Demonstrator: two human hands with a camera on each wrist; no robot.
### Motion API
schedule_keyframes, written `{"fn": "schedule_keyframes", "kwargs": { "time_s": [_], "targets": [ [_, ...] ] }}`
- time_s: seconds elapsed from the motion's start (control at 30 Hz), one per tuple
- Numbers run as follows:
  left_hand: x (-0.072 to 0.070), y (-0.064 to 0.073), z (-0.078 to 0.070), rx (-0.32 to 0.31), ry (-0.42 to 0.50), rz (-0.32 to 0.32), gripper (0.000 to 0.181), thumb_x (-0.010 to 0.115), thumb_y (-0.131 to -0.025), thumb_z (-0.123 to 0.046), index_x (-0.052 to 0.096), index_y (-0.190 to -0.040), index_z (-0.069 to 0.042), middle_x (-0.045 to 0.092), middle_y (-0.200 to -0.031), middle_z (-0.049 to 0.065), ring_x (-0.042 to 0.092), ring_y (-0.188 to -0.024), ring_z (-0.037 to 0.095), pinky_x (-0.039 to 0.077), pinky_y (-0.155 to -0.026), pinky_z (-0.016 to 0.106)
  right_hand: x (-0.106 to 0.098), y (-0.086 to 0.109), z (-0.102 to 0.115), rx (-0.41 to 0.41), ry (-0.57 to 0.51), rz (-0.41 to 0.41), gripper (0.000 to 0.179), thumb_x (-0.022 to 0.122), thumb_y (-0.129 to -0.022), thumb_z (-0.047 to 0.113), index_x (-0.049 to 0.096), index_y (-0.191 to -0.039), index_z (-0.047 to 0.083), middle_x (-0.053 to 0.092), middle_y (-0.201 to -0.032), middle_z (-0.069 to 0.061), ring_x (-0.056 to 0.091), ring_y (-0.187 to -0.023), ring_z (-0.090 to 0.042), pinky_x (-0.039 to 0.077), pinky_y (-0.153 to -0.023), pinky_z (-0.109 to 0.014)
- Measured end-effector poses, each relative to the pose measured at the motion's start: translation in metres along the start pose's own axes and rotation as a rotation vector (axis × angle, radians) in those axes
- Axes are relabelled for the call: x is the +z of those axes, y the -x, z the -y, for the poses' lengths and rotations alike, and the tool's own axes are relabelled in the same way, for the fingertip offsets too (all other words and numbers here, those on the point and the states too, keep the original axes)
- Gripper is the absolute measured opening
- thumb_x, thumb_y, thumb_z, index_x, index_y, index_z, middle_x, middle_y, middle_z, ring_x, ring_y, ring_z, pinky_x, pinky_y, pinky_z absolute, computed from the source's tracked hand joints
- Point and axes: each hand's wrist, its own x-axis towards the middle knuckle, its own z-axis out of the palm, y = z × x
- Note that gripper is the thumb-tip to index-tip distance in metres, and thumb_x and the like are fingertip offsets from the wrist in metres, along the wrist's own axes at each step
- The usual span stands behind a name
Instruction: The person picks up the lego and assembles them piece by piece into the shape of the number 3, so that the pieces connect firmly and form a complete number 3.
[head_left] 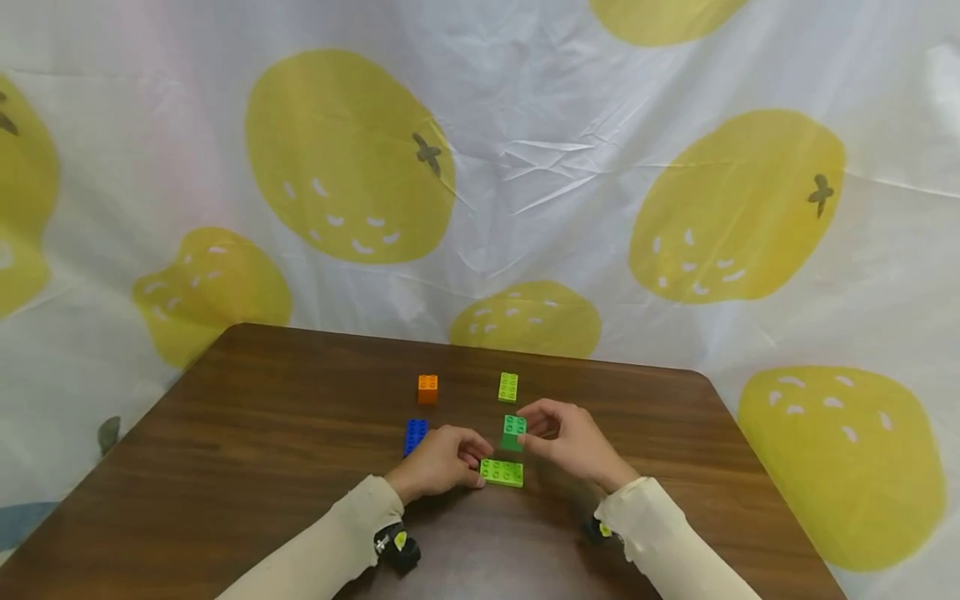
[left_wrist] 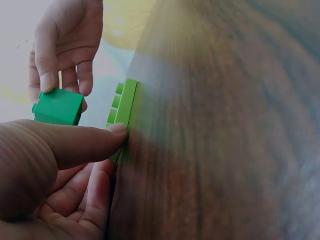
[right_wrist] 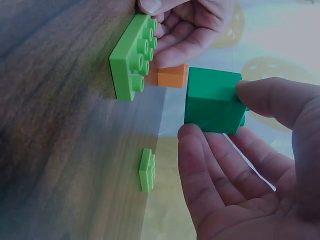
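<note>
My right hand [head_left: 567, 437] pinches a green square toy building brick [head_left: 513, 432] between thumb and fingers, held off the table with its studs up in the head view. The right wrist view shows the green brick [right_wrist: 212, 100] from its smooth sides. My left hand [head_left: 442, 461] holds the left end of a flat lime-green brick [head_left: 502, 472] lying on the table, with the thumb on the near side. Several round studs stand on this lime-green brick [right_wrist: 129, 60]. The green brick is apart from it, just beyond and above.
A blue brick [head_left: 415, 435] lies beyond my left hand, partly covered by it. Farther back are an orange brick [head_left: 427, 389] and a second flat lime-green brick [head_left: 508, 387]. The brown wooden table [head_left: 300, 400] ends at a fruit-print curtain [head_left: 525, 208].
</note>
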Motion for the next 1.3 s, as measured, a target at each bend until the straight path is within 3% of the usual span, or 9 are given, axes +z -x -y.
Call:
{"fn": "schedule_keyframes", "kwargs": {
  "time_s": [0.83, 1.3],
  "targets": [
    [-0.001, 0.0, -0.003, -0.028, 0.039, 0.001, 0.036, 0.091, -0.079, -0.002, 0.077, -0.112, -0.007, 0.076, -0.102, 0.002, 0.068, -0.09, 0.013, 0.06, -0.082, 0.03, 0.006, 0.018, -0.01, 0.003, 0.035, 0.08, 0.027, 0.084, -0.089, 0.018, 0.072, -0.111, 0.009, 0.075, -0.095, -0.002, 0.071, -0.089, -0.015, 0.058, -0.077, -0.026],
    [0.0, -0.001, -0.003, -0.024, 0.031, -0.002, 0.037, 0.091, -0.079, -0.003, 0.077, -0.112, -0.007, 0.076, -0.101, 0.001, 0.068, -0.09, 0.013, 0.06, -0.082, 0.03, 0.004, 0.019, -0.01, -0.042, 0.022, 0.111, 0.026, 0.085, -0.088, 0.018, 0.074, -0.11, 0.01, 0.077, -0.097, -0.003, 0.073, -0.091, -0.015, 0.06, -0.081, -0.028]
  ]
}}
